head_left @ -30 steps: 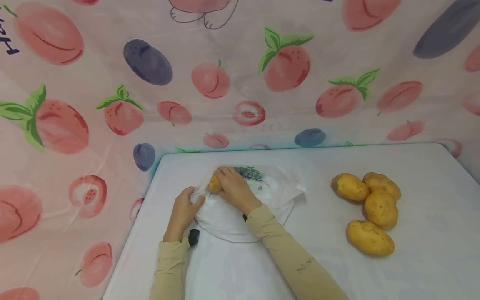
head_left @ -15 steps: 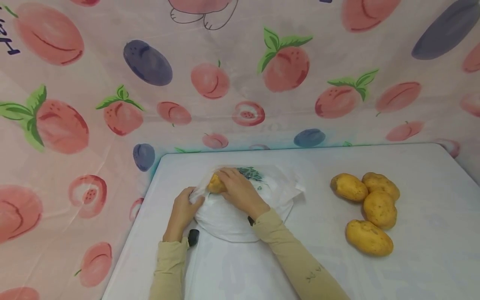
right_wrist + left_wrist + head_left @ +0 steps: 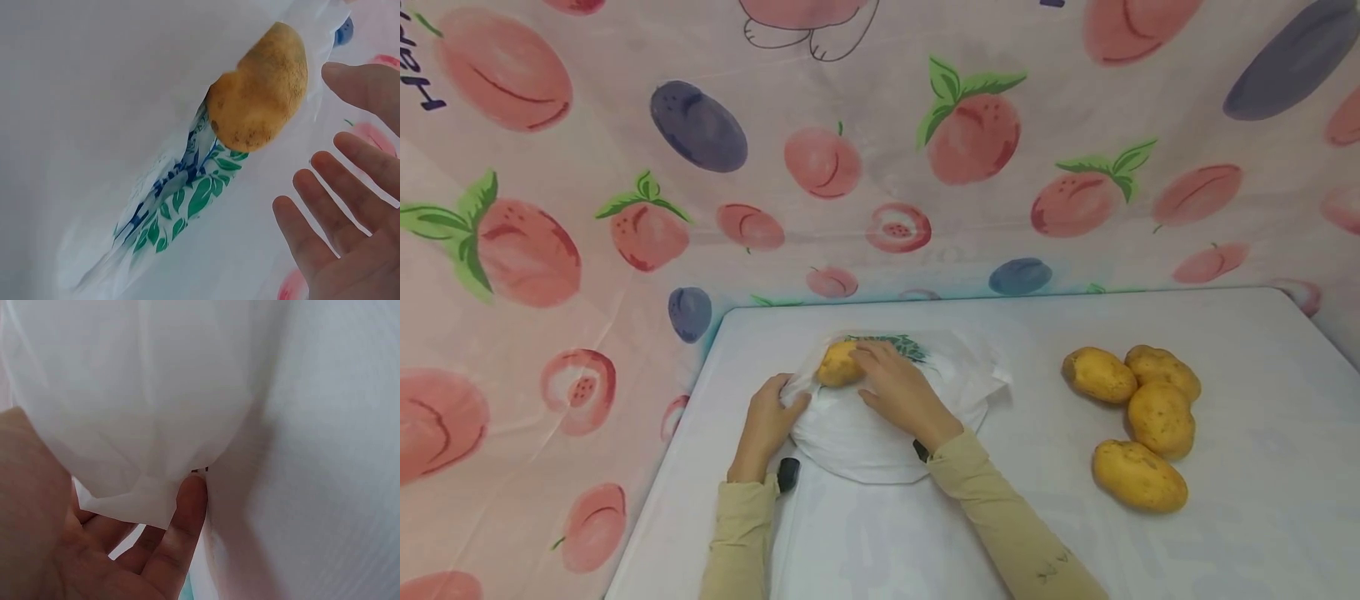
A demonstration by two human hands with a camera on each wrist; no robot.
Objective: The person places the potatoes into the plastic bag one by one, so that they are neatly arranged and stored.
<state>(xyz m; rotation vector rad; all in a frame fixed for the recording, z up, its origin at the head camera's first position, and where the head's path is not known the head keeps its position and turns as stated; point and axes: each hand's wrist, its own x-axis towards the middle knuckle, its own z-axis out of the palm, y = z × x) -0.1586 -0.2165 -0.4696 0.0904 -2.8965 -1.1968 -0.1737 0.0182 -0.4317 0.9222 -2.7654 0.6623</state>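
Observation:
A white plastic bag with a green leaf print lies flat on the table. At its left edge my left hand grips the film between thumb and fingers; the left wrist view shows that hand under the hanging bag film. One yellow potato lies at the bag's mouth, partly over the leaf print. Just to its right is my right hand. In the right wrist view this hand has its fingers spread, apart from the potato.
Several loose potatoes are grouped on the right of the white table, among them a front one and a back left one. A fruit-printed cloth hangs behind the table and along its left side.
My right hand has let go of the potato and drawn back to the right, so more of the potato shows. My left hand stays at the bag's edge.

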